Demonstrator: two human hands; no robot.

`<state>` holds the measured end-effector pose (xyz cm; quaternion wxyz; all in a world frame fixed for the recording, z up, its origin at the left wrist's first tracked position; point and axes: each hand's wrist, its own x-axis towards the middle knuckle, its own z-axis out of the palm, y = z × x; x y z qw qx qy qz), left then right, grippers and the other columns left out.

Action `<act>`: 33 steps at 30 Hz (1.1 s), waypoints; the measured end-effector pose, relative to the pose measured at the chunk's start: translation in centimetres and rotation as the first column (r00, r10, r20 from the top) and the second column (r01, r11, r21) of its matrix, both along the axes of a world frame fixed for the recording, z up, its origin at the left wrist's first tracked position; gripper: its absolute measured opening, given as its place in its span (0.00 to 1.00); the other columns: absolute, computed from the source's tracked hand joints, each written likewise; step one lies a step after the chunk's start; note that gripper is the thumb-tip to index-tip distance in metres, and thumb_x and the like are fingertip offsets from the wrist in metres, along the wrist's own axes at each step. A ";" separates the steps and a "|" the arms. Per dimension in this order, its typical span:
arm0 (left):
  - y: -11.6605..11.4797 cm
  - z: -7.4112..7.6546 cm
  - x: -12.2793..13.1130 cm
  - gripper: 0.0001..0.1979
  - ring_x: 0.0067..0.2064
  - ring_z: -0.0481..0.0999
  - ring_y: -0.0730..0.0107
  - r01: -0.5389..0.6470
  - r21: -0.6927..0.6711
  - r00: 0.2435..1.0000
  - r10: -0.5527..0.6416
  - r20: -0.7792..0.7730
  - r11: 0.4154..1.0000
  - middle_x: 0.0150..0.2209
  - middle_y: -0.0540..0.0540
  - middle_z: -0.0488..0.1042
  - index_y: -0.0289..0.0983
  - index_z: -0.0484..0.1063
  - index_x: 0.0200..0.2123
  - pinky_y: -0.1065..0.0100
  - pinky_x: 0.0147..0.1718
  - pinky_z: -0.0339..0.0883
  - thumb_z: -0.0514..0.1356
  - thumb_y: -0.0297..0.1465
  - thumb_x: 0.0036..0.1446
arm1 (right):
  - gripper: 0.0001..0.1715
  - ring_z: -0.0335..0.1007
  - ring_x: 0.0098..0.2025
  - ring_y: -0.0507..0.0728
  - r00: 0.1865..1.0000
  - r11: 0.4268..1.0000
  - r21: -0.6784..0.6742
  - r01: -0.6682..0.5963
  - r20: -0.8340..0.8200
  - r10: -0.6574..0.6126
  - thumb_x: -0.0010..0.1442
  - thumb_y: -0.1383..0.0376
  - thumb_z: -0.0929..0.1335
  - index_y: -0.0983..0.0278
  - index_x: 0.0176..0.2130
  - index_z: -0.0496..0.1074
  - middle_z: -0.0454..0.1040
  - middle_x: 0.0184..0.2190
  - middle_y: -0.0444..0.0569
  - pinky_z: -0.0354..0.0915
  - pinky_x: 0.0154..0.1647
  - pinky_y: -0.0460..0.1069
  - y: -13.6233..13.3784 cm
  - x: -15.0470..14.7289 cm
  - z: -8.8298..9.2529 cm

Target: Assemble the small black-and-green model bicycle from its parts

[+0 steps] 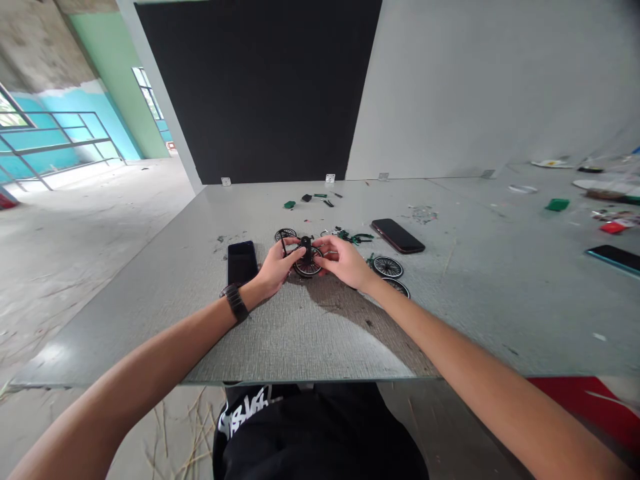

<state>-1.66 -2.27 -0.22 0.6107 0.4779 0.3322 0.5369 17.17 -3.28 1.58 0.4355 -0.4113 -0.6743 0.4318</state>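
Bike: the small black model (305,248) sits between my hands, near the middle of the desk (310,340); whether it touches the top I cannot tell.
Left grip (275,268): closed, thumb in front and fingers behind, holding the model's left side.
Right grip (346,261): thumb and fingers almost together at the right edge of the wheel (306,269); whether they pinch it or only touch it, I cannot tell.
Handling: I judge it light and stiff, probably smooth plastic, with thin spokes that could snap.
Hold: best by the thick black middle, or the wheel by its rim, with little squeeze.
Around: green parts (362,237) just beyond my right fingers, two other wheels (388,267) beside that wrist, a phone (242,261) by my left.
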 end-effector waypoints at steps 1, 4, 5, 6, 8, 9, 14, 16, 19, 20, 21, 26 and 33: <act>0.0 0.0 0.0 0.20 0.30 0.77 0.73 0.003 -0.004 1.000 -0.003 0.000 1.000 0.33 0.48 0.77 0.36 0.68 0.46 0.71 0.30 0.70 0.70 0.32 0.53 | 0.18 0.73 0.35 0.55 1.000 1.000 0.000 0.001 0.000 -0.001 0.56 0.63 0.73 0.60 0.46 0.69 0.69 0.35 0.45 0.79 0.30 0.52 0.0 0.0 0.0; -0.1 0.0 0.0 0.23 0.30 0.77 0.72 0.022 -0.018 1.000 -0.022 -0.001 1.000 0.33 0.48 0.77 0.36 0.67 0.46 0.71 0.29 0.69 0.72 0.32 0.51 | 0.17 0.73 0.34 0.54 1.000 1.000 0.005 0.001 0.010 -0.001 0.56 0.63 0.73 0.61 0.46 0.69 0.69 0.35 0.45 0.79 0.30 0.51 -0.2 -0.1 0.3; -0.1 0.1 0.0 0.24 0.30 0.77 0.72 0.025 -0.017 1.000 -0.025 -0.001 1.000 0.33 0.48 0.77 0.36 0.66 0.46 0.71 0.29 0.69 0.72 0.32 0.50 | 0.17 0.73 0.34 0.54 1.000 1.000 0.007 0.000 0.014 0.000 0.57 0.64 0.72 0.61 0.46 0.69 0.69 0.35 0.45 0.79 0.29 0.51 -0.2 -0.1 0.3; -0.2 0.1 -0.1 0.24 0.31 0.77 0.71 0.026 -0.011 1.000 -0.026 0.000 1.000 0.33 0.48 0.77 0.36 0.66 0.46 0.70 0.29 0.70 0.73 0.32 0.49 | 0.17 0.73 0.34 0.54 1.000 1.000 0.009 -0.002 0.021 0.002 0.57 0.64 0.72 0.61 0.46 0.69 0.69 0.35 0.45 0.79 0.30 0.51 -0.2 -0.1 0.4; -0.3 0.1 0.0 0.24 0.31 0.77 0.72 0.017 0.006 1.000 -0.017 0.007 1.000 0.33 0.49 0.77 0.36 0.66 0.45 0.70 0.31 0.71 0.73 0.31 0.49 | 0.16 0.73 0.34 0.54 0.999 1.000 0.011 -0.010 0.036 0.010 0.57 0.65 0.72 0.61 0.47 0.70 0.69 0.35 0.45 0.79 0.30 0.51 -0.2 -0.1 0.5; -0.4 0.2 0.0 0.24 0.31 0.77 0.72 0.011 0.015 1.000 -0.011 0.012 1.000 0.33 0.49 0.77 0.36 0.66 0.45 0.70 0.32 0.71 0.73 0.31 0.48 | 0.17 0.73 0.35 0.54 0.999 1.000 0.012 -0.015 0.043 0.015 0.58 0.66 0.71 0.61 0.47 0.70 0.69 0.34 0.45 0.79 0.30 0.51 -0.2 -0.1 0.5; -0.4 0.3 0.1 0.22 0.30 0.77 0.73 -0.006 0.008 1.000 0.006 0.028 1.000 0.33 0.50 0.76 0.36 0.66 0.44 0.70 0.31 0.71 0.72 0.30 0.49 | 0.16 0.73 0.35 0.54 0.998 1.000 0.018 -0.015 0.062 0.014 0.58 0.67 0.71 0.61 0.48 0.71 0.70 0.35 0.45 0.79 0.31 0.51 0.0 -0.1 0.4; -0.4 0.4 0.1 0.20 0.30 0.77 0.72 -0.008 -0.011 0.999 0.009 0.046 1.000 0.32 0.50 0.76 0.36 0.66 0.43 0.70 0.30 0.72 0.71 0.30 0.50 | 0.16 0.73 0.35 0.54 0.997 1.000 0.021 -0.017 0.069 0.015 0.59 0.66 0.71 0.61 0.48 0.71 0.70 0.36 0.46 0.79 0.31 0.51 0.0 -0.1 0.5; -0.4 0.6 0.0 0.20 0.29 0.78 0.70 0.006 -0.042 0.997 -0.002 0.079 0.999 0.31 0.49 0.77 0.36 0.66 0.43 0.68 0.30 0.74 0.71 0.30 0.51 | 0.16 0.73 0.35 0.54 0.997 0.999 0.024 -0.024 0.073 0.022 0.59 0.65 0.71 0.61 0.48 0.71 0.71 0.36 0.46 0.79 0.32 0.52 -0.1 0.0 0.7; -0.5 0.7 0.0 0.20 0.29 0.78 0.70 0.010 -0.052 0.996 -0.006 0.087 0.999 0.32 0.49 0.77 0.36 0.66 0.43 0.68 0.30 0.74 0.71 0.30 0.51 | 0.16 0.74 0.35 0.54 0.997 0.999 0.021 -0.028 0.073 0.026 0.59 0.65 0.71 0.61 0.48 0.71 0.71 0.36 0.46 0.79 0.32 0.52 -0.1 0.0 0.7; -0.5 0.8 -0.1 0.20 0.29 0.78 0.70 0.016 -0.060 0.995 -0.010 0.095 0.998 0.32 0.49 0.77 0.36 0.66 0.43 0.67 0.29 0.74 0.71 0.30 0.51 | 0.16 0.74 0.35 0.54 0.997 0.999 0.018 -0.032 0.072 0.030 0.59 0.65 0.71 0.61 0.49 0.71 0.71 0.36 0.46 0.79 0.33 0.52 -0.2 0.0 0.8; -0.6 0.9 -0.1 0.20 0.29 0.77 0.71 0.041 -0.071 0.994 -0.033 0.104 0.997 0.32 0.49 0.76 0.37 0.66 0.42 0.68 0.28 0.73 0.71 0.32 0.51 | 0.17 0.74 0.33 0.54 0.998 0.999 0.005 -0.035 0.053 0.034 0.60 0.61 0.72 0.61 0.49 0.71 0.71 0.34 0.45 0.79 0.31 0.52 -0.4 -0.1 0.9; -0.3 0.4 0.0 0.16 0.31 0.74 0.74 0.025 -0.007 0.997 -0.025 0.071 1.000 0.33 0.50 0.73 0.36 0.68 0.40 0.71 0.30 0.70 0.69 0.37 0.55 | 0.19 0.74 0.30 0.54 0.996 0.999 -0.001 -0.039 0.083 0.039 0.58 0.62 0.74 0.61 0.48 0.70 0.75 0.33 0.45 0.77 0.30 0.52 0.0 0.3 0.5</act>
